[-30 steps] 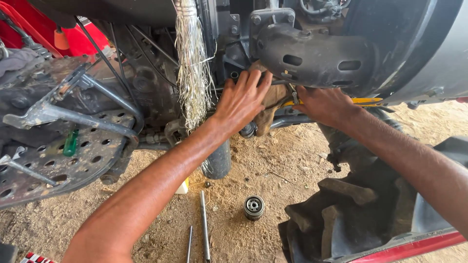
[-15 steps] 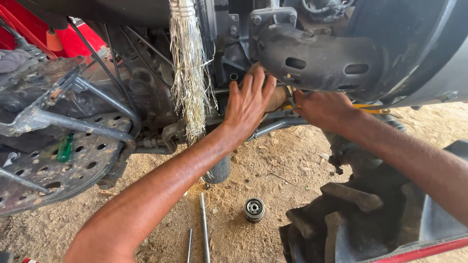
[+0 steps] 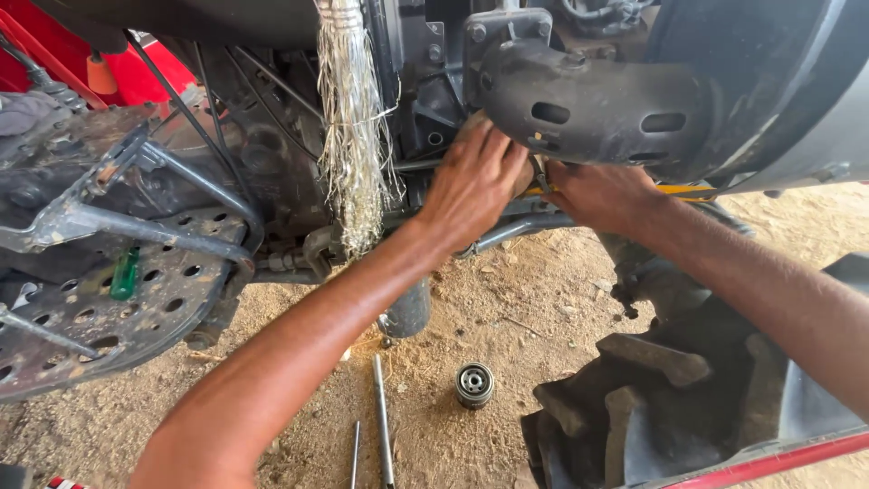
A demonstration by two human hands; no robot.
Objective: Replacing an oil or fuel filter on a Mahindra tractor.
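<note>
Black slotted shield (image 3: 588, 109) just above both hands; each grip's state hidden.

You are outdoors in bright daylight, looking down at dry sandy ground (image 3: 507, 299) strewn with small stones. A dark, greasy tractor underside fills the far half of your view, with red bodywork (image 3: 54, 63) at the far left. On the left sits a perforated metal footplate (image 3: 136, 299). A lugged black tyre (image 3: 652, 398) lies near right. Two metal rods (image 3: 384, 426) and a small round filter (image 3: 474, 384) rest on the near ground.
</note>
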